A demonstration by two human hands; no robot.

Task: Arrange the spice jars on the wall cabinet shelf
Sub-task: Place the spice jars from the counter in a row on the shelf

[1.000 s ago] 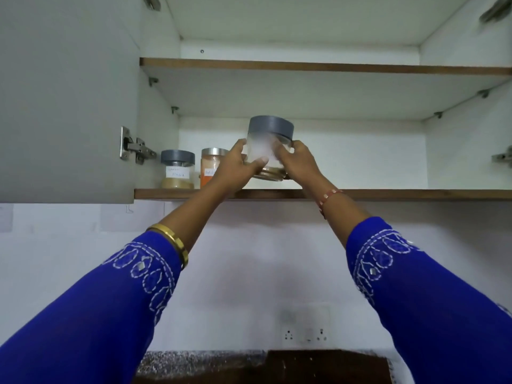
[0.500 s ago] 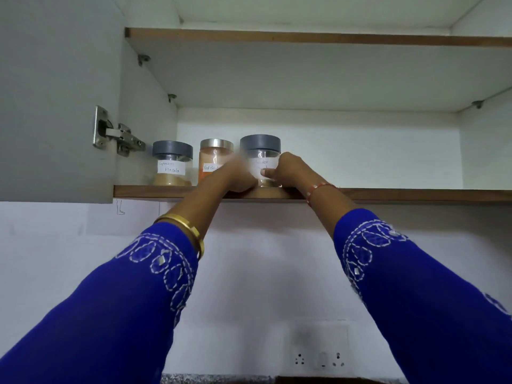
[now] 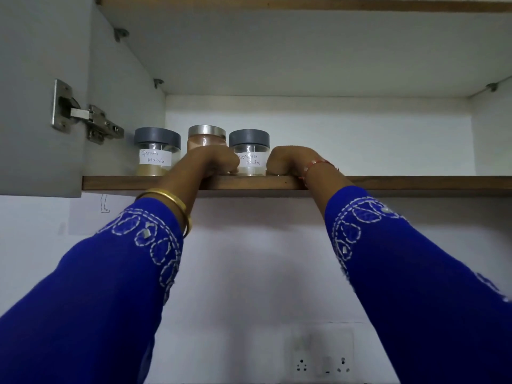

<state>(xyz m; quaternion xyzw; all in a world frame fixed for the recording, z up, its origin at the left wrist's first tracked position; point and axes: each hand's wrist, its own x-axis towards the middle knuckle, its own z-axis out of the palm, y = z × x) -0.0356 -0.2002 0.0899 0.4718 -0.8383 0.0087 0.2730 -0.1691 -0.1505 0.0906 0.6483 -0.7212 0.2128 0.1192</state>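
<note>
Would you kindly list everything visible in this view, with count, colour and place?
Garam Masala jar: one, grey lid, shelf far left.
Steel-lidded jar: one, reddish-brown contents, middle.
Coriander jar: one, grey lid, right of it, between both hands.
Shelf: one, brown edge, cabinet bottom.
Door hinge: one, metal, left.
Wall socket: one, white, bottom.
Left hand: against the coriander jar, gold bangle.
Right hand: beside the coriander jar, red thread; grip unclear.

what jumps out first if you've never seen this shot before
Two arms in bright blue embroidered sleeves reach up to a wall cabinet shelf. The left hand and right hand flank the coriander powder jar, third in a row after a garam masala jar and a steel-lidded jar.
</note>
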